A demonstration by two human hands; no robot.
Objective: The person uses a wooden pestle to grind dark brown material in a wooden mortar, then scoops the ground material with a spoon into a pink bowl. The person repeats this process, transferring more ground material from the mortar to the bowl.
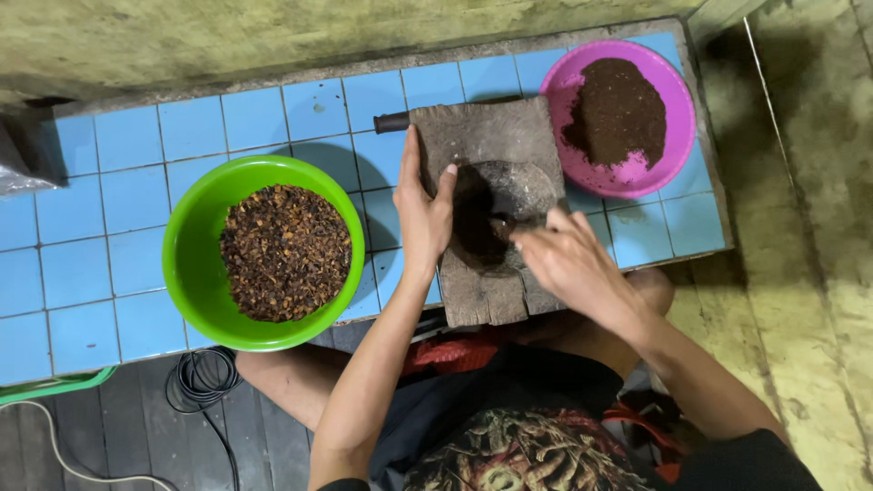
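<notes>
A wooden block mortar (491,136) with a round hollow lies on the blue tiled counter (136,191). Dark ground powder (480,223) fills the hollow's left side. My left hand (423,214) rests flat on the block's left edge, thumb at the hollow's rim. My right hand (568,259) reaches into the hollow from the right, fingers pinched on a small utensil (503,225) that is mostly hidden.
A green bowl (191,273) of coarse brown-red bits stands left of the mortar. A pink bowl (668,155) with dark powder sits at the back right. A dark handle (391,122) pokes out behind the block. Cables (200,377) lie on the floor below.
</notes>
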